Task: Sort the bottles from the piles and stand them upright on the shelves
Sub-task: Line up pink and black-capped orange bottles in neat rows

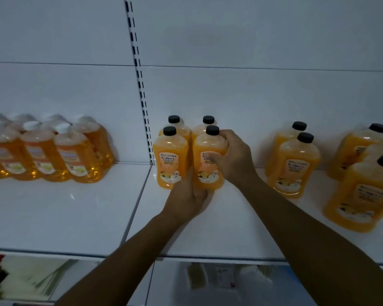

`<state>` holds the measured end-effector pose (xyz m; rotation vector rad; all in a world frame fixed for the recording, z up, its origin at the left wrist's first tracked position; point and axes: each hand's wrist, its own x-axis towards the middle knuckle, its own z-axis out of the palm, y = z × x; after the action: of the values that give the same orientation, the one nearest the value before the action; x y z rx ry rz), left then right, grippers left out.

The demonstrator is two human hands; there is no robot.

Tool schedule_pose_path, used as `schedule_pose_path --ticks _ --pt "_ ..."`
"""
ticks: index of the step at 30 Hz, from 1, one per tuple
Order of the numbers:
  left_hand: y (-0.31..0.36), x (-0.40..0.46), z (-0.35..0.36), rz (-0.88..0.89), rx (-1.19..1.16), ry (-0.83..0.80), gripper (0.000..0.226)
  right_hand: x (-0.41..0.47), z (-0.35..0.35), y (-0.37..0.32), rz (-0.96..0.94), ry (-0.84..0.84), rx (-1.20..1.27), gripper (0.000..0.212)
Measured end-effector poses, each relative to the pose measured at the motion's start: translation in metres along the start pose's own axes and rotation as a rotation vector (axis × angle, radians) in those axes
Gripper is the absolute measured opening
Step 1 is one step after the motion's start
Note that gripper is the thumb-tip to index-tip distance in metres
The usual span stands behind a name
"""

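Shelf (pixel 208 228) is smooth white metal. Right hand (pixel 232 160) and left hand (pixel 187 197) grip one rounded orange plastic bottle (pixel 208 151), black-capped.

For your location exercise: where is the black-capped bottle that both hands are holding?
In the head view, the held bottle stands centre on the right shelf, front right of a four-bottle cluster, beside the slotted upright.

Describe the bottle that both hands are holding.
The held bottle is clear plastic filled with opaque orange liquid, with a black screw cap and a pale label bearing printed text and a picture. It stands upright on the white shelf, front right in a block of four like bottles. The right hand wraps its shoulder and label; the left hand grips its base.
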<state>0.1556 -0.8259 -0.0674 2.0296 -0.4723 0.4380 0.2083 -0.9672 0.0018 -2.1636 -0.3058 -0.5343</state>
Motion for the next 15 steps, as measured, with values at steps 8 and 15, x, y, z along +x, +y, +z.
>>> schedule_pose_path --ticks 8,15 --pt "-0.01 -0.001 0.006 -0.038 0.165 -0.049 0.05 0.008 0.009 0.011 -0.018 0.006 0.011 0.057" --pt "-0.01 -0.003 0.007 -0.041 0.175 -0.082 0.058 0.007 0.014 0.015 -0.089 0.012 -0.044 0.058"
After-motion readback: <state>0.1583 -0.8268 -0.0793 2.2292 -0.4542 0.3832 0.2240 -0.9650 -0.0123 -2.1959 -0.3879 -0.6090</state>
